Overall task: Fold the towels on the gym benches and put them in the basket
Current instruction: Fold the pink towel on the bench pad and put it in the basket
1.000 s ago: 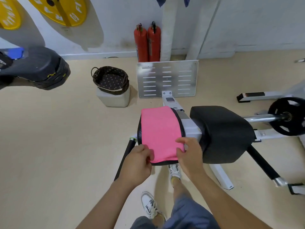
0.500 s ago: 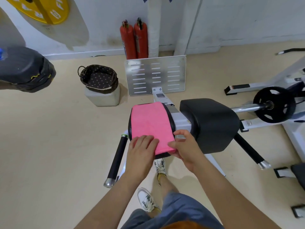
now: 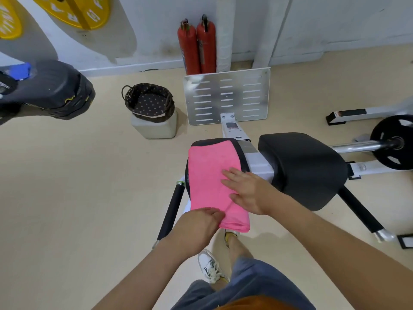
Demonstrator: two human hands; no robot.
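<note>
Just below centre, pink towel (image 3: 207, 175) folded into a long strip, draped lengthwise over the small black seat pad (image 3: 241, 154) of the gym bench, near end hanging past the pad's edge toward six o'clock. Right hand (image 3: 248, 192) laid flat on the strip's right half, fingers straight and spread, pointing to ten o'clock. Left hand (image 3: 196, 227) at the towel's near left corner, fingers curled in, gripping the cloth. At eleven o'clock from the towel, well apart, dark dotted basket (image 3: 168, 107) perched on a pale block (image 3: 156, 130). At three o'clock, near the seat pad, larger black pad (image 3: 301, 171). At twelve o'clock, slotted metal plate (image 3: 226, 97), two red fire extinguishers (image 3: 197, 45) behind.
</note>
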